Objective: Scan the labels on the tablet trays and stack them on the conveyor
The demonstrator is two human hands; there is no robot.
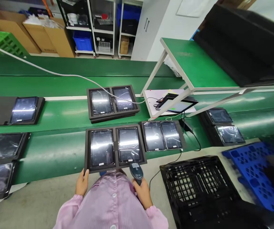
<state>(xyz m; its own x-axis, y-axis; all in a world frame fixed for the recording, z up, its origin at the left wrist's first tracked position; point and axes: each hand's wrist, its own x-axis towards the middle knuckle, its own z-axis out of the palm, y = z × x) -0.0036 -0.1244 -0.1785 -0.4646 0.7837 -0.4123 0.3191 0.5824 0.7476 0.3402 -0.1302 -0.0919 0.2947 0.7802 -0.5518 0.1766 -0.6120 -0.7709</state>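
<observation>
My left hand (81,183) grips the lower left corner of a black foam tray (116,144), its thumb on the near edge. Two dark tablet screens, a left screen (102,148) and a right screen (129,144), lie side by side in the tray's recesses, each with a small white label at its lower edge. In my right hand (143,192) is a handheld barcode scanner (136,171), its head just at the tray's near edge below the right screen. My fingers wrap its handle, which they partly hide.
Another foam tray (180,136) with two screens adjoins on the right; a stack of trays (114,116) lies behind. A white cable (63,75) crosses the green conveyor. A tablet (175,104) stands under a raised green shelf (189,63). A black crate (199,178) sits at lower right.
</observation>
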